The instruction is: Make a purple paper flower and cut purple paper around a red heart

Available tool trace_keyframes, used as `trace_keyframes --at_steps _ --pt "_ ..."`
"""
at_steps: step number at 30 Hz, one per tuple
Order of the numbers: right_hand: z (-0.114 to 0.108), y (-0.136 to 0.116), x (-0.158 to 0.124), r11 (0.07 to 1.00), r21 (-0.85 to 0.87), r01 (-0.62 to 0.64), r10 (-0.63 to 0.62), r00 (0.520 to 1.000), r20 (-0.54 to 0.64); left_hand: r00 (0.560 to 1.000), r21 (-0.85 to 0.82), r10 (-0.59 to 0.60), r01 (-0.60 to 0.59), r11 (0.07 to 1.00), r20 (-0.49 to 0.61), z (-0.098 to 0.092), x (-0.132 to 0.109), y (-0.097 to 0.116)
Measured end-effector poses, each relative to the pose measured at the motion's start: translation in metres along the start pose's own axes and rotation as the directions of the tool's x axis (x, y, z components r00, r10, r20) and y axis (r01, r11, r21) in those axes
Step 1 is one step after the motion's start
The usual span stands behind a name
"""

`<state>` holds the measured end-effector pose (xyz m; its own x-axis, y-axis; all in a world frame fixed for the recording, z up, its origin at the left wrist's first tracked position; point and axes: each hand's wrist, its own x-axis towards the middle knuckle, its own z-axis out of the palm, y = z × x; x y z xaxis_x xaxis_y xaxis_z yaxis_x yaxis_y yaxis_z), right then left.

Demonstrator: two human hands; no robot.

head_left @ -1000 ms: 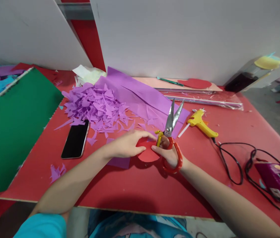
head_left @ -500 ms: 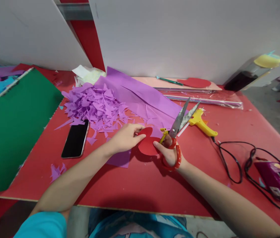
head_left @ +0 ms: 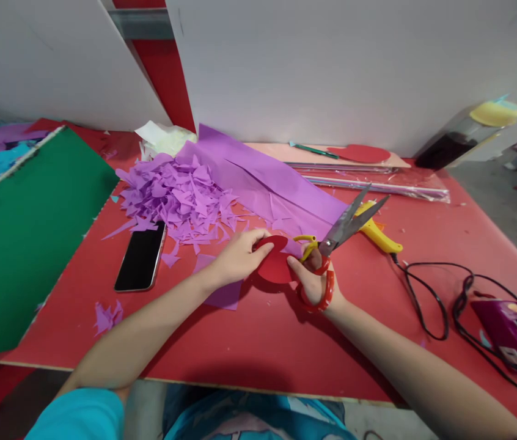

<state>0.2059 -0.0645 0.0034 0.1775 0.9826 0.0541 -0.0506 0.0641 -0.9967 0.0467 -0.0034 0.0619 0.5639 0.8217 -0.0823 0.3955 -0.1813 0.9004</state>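
My left hand pinches the left side of a red paper heart between thumb and fingers, just above the tabletop. On the heart's other side, the thumb of my right hand presses on its edge. The same hand has scissors hooked on it by their red handles; the blades are parted and point up and to the right, away from the paper. A thin yellow curved piece shows by my right fingers; I cannot make out what it is. Purple paper lies beneath my hands.
Purple paper scraps are heaped at back left, partly over a phone. A green board covers the left side. Right of the scissors lies a yellow glue gun with a black cord; a purple box stands farther right.
The scissors have swung lower toward the right, their tips now over the glue gun. More of the yellow piece shows. The heart is still held, tipped slightly.
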Motion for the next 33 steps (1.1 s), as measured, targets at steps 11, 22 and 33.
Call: trace_keyframes --at_steps 11,22,33 --pt "0.002 -0.005 0.001 0.997 -0.069 0.016 -0.022 0.997 -0.079 0.958 0.049 0.249 -0.244 0.968 -0.143 0.014 0.000 -0.013" --pt "0.005 -0.009 0.001 0.997 -0.057 0.058 -0.063 0.995 -0.078 0.941 0.189 0.313 -0.287 0.939 -0.128 0.012 -0.003 -0.005" --pt "0.002 -0.010 0.002 0.999 0.048 -0.022 0.026 0.995 -0.094 0.938 0.259 0.322 -0.283 0.924 -0.125 0.010 -0.001 -0.005"
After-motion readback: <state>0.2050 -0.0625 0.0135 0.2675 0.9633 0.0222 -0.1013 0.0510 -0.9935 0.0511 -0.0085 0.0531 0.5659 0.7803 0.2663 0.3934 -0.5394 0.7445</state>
